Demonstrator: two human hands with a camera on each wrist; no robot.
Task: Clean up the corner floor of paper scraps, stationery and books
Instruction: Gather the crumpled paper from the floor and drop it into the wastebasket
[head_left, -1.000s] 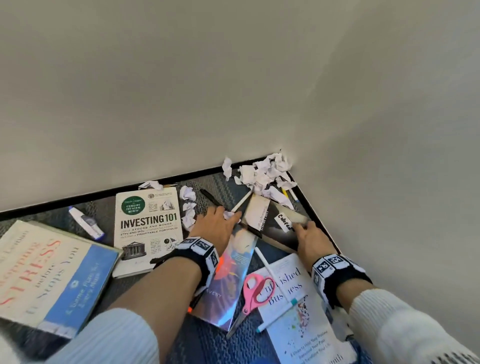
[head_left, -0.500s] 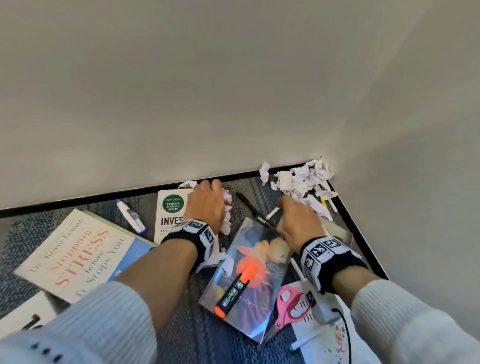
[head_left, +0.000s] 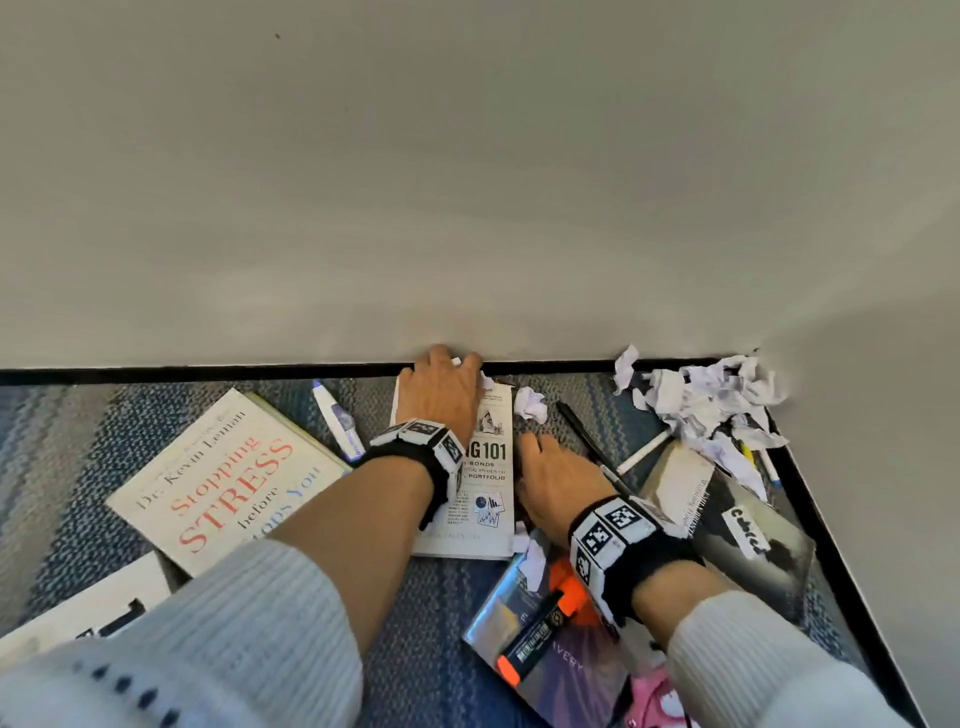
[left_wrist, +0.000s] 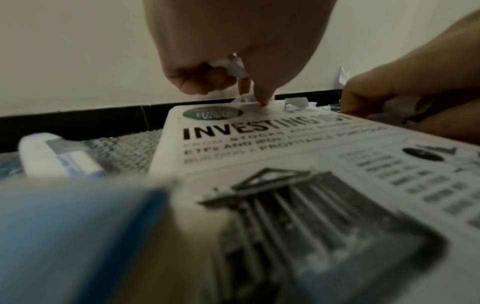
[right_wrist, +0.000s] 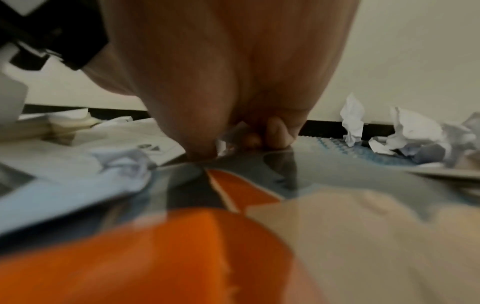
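My left hand (head_left: 451, 366) lies over the far end of the white "Investing 101" book (head_left: 485, 467) by the black baseboard. In the left wrist view its fingers (left_wrist: 207, 76) curl round a white paper scrap (left_wrist: 232, 66) while one fingertip touches the book (left_wrist: 259, 133). My right hand (head_left: 537, 460) sits at the book's right edge, and its curled fingers (right_wrist: 278, 131) hold a paper scrap (right_wrist: 235, 128). One crumpled scrap (head_left: 531, 404) lies loose between the hands. A pile of scraps (head_left: 711, 400) fills the corner.
A "Stopping Stress" book (head_left: 223, 478) and a white-blue tube (head_left: 337, 421) lie left. A black pen (head_left: 582, 436), white marker (head_left: 641, 457) and dark book (head_left: 748, 540) lie right. An orange highlighter (head_left: 540, 634) rests on a glossy book (head_left: 561, 670) beside pink scissors (head_left: 654, 701).
My left hand has slid up the Investing book to the baseboard. My right hand has moved left from the pen and corner pile to the book's right edge.
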